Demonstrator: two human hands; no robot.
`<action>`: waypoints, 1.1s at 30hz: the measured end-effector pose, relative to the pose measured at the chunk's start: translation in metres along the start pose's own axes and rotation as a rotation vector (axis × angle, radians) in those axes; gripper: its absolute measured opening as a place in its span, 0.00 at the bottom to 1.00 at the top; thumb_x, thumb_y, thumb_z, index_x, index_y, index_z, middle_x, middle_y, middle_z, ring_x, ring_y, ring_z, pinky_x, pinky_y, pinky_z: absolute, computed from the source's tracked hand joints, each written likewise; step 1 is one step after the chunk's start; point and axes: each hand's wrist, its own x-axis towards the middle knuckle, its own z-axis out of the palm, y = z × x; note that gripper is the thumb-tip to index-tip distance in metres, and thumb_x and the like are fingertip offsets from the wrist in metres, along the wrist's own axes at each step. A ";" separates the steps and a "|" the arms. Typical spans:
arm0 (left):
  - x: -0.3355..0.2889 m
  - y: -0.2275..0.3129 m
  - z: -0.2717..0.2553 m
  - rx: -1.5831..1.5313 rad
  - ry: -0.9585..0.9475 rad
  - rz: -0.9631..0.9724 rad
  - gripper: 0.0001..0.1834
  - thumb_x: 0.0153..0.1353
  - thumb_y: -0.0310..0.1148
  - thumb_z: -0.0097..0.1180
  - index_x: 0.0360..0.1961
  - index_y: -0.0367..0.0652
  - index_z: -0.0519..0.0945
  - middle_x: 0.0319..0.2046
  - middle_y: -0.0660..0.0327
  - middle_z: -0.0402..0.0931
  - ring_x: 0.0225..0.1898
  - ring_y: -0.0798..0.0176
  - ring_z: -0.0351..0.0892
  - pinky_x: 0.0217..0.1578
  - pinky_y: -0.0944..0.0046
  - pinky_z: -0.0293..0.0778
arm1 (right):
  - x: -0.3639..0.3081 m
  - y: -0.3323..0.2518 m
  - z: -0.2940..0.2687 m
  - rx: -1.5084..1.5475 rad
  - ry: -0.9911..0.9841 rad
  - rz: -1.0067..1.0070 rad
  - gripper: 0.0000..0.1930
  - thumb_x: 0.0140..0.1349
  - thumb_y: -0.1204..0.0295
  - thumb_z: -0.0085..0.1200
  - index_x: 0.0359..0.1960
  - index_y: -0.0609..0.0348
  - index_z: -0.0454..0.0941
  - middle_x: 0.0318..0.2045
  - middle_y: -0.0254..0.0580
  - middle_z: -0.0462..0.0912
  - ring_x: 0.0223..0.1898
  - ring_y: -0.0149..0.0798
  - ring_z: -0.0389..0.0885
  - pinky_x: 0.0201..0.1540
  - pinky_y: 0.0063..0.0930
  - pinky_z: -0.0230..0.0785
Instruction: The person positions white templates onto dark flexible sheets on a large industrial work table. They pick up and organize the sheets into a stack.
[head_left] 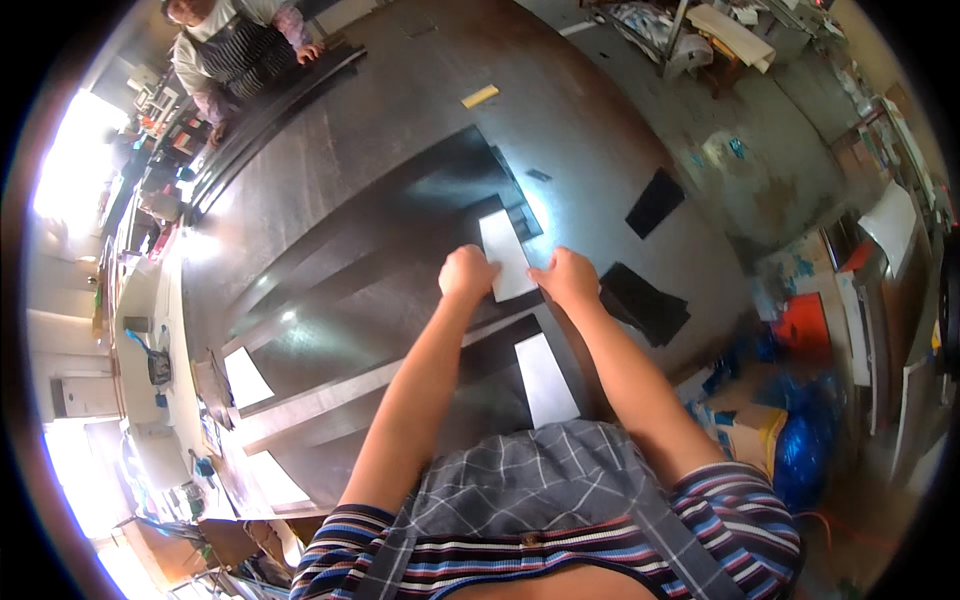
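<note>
A white rectangular piece [508,258], flat like paper or thin sheet, lies at the right end of a long glossy black sheet [385,235] on the dark table. My left hand [467,273] is closed at the piece's left edge, its thumb against it. On the opposite edge my right hand [568,278] is closed too, thumb and fingers pinched at the lower right side. The undersides of the fingers are hidden. Closer to my body, a second white piece [546,380] rests on another black strip, just below my hands.
Two more white pieces, a far one [246,377] and a near one [277,478], lie at the left. Black offcuts [645,303] sit right of my right hand. A yellow strip [480,96] is farther up the table [570,100]. Across it stands another person [235,50] beside long dark strips.
</note>
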 end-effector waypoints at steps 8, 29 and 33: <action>0.002 0.015 0.002 0.372 0.097 0.368 0.29 0.55 0.33 0.51 0.61 0.54 0.67 0.41 0.52 0.80 0.44 0.49 0.81 0.41 0.55 0.77 | 0.005 0.020 0.021 -0.012 0.148 -0.162 0.23 0.43 0.53 0.68 0.22 0.61 0.74 0.22 0.51 0.79 0.27 0.55 0.79 0.30 0.45 0.69; -0.073 -0.025 0.029 0.124 0.399 0.385 0.24 0.50 0.44 0.64 0.51 0.58 0.79 0.52 0.55 0.69 0.57 0.53 0.65 0.54 0.54 0.65 | 0.002 0.012 0.021 -0.108 0.123 -0.091 0.18 0.47 0.56 0.65 0.24 0.58 0.74 0.19 0.44 0.81 0.24 0.42 0.82 0.31 0.36 0.72; -0.068 -0.049 0.031 -0.161 0.352 0.444 0.18 0.49 0.40 0.63 0.44 0.52 0.83 0.56 0.57 0.69 0.59 0.52 0.64 0.55 0.54 0.65 | 0.004 0.014 0.011 0.151 -0.059 0.036 0.12 0.52 0.63 0.63 0.27 0.58 0.76 0.23 0.41 0.81 0.27 0.36 0.81 0.29 0.33 0.72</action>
